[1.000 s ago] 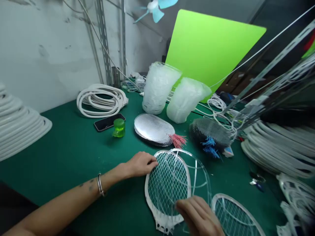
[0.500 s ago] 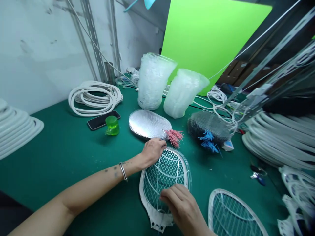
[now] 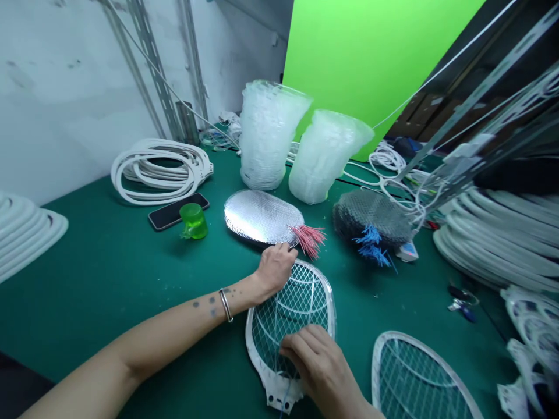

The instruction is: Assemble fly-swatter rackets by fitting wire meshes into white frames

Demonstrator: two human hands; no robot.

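Observation:
A white racket head frame [image 3: 250, 337] lies before me, with a silver mesh inside it and a thin clear plastic ring [image 3: 334, 317] over its right edge. My left hand [image 3: 276, 270] is closed at the top left of this frame, seemingly on the clear ring; the fingertips are partly hidden. Over the lower mesh, my right hand [image 3: 318, 364] has thumb and fingers pinched together, and what they hold is hidden. A thin blue wire [image 3: 286, 398] shows at the frame's neck. Just beyond my left hand sits a stack of silver mesh sheets [image 3: 262, 215] with red wires [image 3: 309, 240].
A second meshed frame [image 3: 430, 372] lies at right. Dark mesh with blue wires [image 3: 373, 218] and two clear plastic stacks [image 3: 271, 137] stand behind. A phone [image 3: 177, 212], green cup [image 3: 193, 221], white frames [image 3: 161, 171], keys [image 3: 463, 304] and large frame stacks [image 3: 498, 238] surround the work.
The clear ring has come in closer over the white frame's right edge. Both hands keep nearly the same places, while the view has shifted slightly.

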